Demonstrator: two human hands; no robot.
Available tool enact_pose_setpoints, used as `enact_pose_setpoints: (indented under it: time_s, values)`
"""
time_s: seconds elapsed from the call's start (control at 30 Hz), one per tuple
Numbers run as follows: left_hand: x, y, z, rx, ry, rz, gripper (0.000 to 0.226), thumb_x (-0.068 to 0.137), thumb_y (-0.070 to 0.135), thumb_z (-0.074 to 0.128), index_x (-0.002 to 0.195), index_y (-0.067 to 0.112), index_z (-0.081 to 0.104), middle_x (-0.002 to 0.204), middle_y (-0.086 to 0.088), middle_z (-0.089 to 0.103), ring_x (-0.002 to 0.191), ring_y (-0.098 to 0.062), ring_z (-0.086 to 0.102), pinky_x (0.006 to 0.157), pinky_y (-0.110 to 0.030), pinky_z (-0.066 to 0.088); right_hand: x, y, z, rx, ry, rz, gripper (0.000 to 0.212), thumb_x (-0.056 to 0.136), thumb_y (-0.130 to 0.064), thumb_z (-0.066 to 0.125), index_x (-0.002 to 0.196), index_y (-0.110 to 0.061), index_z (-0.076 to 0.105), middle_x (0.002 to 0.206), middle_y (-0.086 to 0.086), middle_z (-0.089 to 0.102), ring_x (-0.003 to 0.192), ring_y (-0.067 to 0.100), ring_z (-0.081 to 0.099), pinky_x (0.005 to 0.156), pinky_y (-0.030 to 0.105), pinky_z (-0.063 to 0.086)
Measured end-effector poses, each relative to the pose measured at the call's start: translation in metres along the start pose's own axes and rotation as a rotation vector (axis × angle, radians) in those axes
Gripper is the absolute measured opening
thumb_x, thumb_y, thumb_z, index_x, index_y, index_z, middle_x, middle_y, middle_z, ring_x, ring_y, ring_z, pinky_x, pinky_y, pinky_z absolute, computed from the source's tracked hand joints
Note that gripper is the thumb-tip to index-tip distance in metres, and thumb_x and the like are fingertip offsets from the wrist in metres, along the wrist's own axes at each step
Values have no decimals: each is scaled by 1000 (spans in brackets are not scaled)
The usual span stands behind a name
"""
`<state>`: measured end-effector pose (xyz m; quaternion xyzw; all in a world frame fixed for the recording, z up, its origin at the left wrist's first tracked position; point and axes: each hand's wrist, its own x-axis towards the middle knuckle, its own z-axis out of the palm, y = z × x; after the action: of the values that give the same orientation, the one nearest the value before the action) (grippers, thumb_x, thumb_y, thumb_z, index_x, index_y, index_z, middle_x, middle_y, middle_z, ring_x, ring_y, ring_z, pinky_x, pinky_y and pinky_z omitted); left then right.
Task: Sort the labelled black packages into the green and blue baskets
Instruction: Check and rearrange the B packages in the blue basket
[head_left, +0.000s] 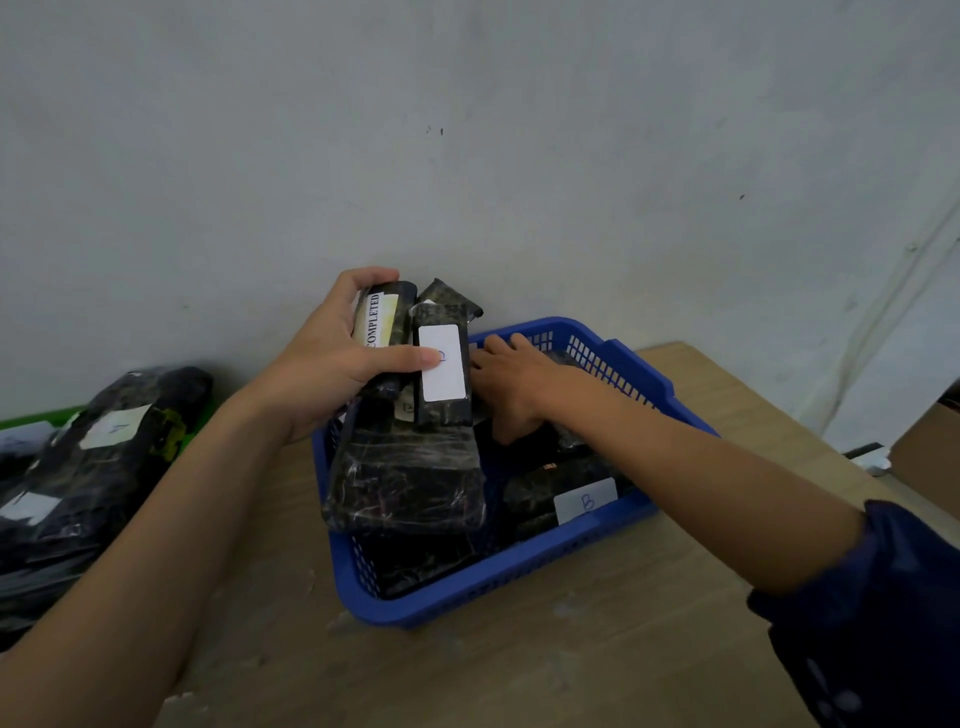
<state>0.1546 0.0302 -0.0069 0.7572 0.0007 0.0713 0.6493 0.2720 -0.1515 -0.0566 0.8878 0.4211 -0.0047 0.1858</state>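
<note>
Grey plaster wall (519, 130) backs a brown table (571, 665), where the blue basket (498, 587) sits in the middle and the green basket (52, 413) shows only as a strip of rim at the left edge, heaped with wrapped packages (104, 457) carrying white labels. The left hand (332, 364) holds a small bundle of black packages (441, 364) up over the near-left part of the blue basket, labels turned towards the face, probably so the letters can be read before they are dropped. Its fingers curl round the back of the bundle and the thumb (410, 358) clamps across the front, its tip on a white label; another label reads "COMPLETED". The right hand (514, 379) reaches to the far end of the blue basket, likely making room or settling the pile. Its fingers (496, 344) lie stretched almost straight near the far rim, and nothing is visibly pinched. A package marked B (584, 501) lies against the near-right wall, so this looks like the B basket.
</note>
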Motion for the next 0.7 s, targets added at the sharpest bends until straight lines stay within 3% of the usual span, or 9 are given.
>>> enact_pose_setpoints:
  time_s: [0.17, 0.3, 0.4, 0.53, 0.63, 0.7]
  values:
    - [-7, 2, -3, 4, 0, 36, 98, 52, 24, 91, 139, 33, 48, 129, -12, 63, 103, -28, 74, 72, -35, 64, 3, 1, 7, 57, 34, 16, 83, 77, -36, 76, 150, -23, 41, 146, 2, 44, 130, 26, 37, 105, 51, 34]
    - [-12, 4, -7, 22, -9, 29, 99, 49, 29, 92, 138, 36, 48, 131, -9, 62, 106, -27, 74, 79, -43, 65, 13, -9, 18, 30, -57, 97, 71, 82, -43, 75, 145, -21, 49, 142, 9, 43, 132, 33, 33, 110, 64, 29]
    - [-18, 3, -16, 39, 9, 13, 97, 53, 25, 91, 139, 35, 48, 132, -7, 61, 107, -26, 73, 80, -43, 65, 15, -11, 8, 32, -92, 108, 52, 86, -39, 75, 132, -20, 59, 140, 12, 46, 132, 36, 34, 112, 59, 26]
    - [-27, 1, -27, 2, 46, -10, 97, 51, 25, 90, 139, 35, 49, 132, -8, 61, 108, -27, 73, 78, -43, 65, 9, 0, -3, 104, -132, 39, 86, 67, -57, 85, 138, -22, 51, 139, 3, 48, 129, 28, 39, 110, 53, 31]
    - [-30, 2, -30, 14, 34, -4, 101, 49, 26, 96, 138, 36, 50, 132, -7, 61, 106, -25, 74, 80, -43, 65, -2, 12, -2, 346, -11, -11, 86, 62, -58, 86, 133, -27, 48, 122, -1, 59, 113, 23, 51, 99, 46, 36]
    - [-30, 4, -33, 24, 23, -16, 109, 40, 36, 104, 136, 40, 52, 130, -5, 62, 103, -23, 75, 80, -44, 65, -8, 19, 2, 500, 111, -32, 89, 66, -51, 87, 141, -28, 45, 119, -1, 62, 107, 23, 58, 94, 43, 42]
